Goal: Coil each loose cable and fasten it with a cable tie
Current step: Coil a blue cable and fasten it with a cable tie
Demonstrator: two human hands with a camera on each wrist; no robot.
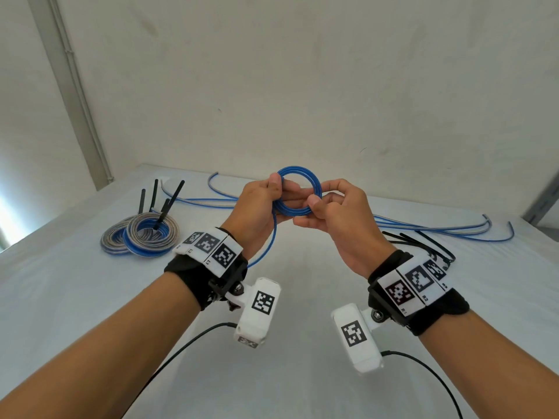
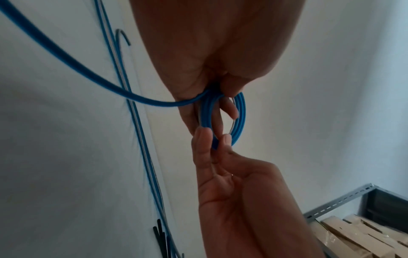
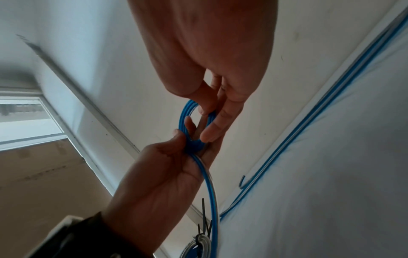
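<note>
Both hands are raised over the white-covered table (image 1: 290, 297); a small blue cable coil (image 1: 299, 192) is held between them.

The coil's left side is gripped by the left hand (image 1: 260, 204), its right side is pinched by the right hand (image 1: 338, 219); finished tied coils (image 1: 142, 237) lie near the table's left edge; loose cables (image 1: 423, 228) run along the far edge below a plain white wall (image 1: 302, 71); spare black ties (image 1: 423, 243) lie toward the right edge.

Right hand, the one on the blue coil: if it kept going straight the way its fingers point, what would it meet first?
The right hand points left across the blue coil, so it would probably meet the left hand first, which grips the coil's other side. Depth is hard to judge, but both hands hold the same small coil.
</note>
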